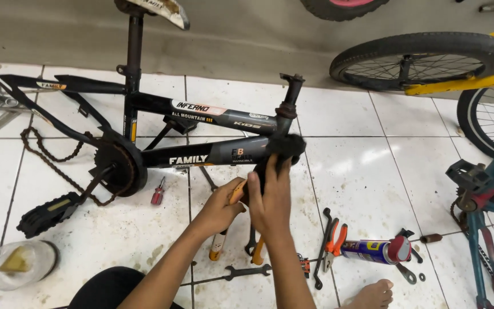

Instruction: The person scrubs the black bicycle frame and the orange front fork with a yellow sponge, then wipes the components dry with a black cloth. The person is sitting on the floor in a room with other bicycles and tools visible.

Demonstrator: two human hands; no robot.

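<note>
You sit on a white tiled floor, stained and strewn with tools. Near left, a clear plastic container holds a yellowish lump. Near right, a spray can lies beside orange-handled pliers. Your left hand closes its grip on an orange handle; your right hand clutches a black rag against the black bicycle frame. Far right stand more wheels.
</note>
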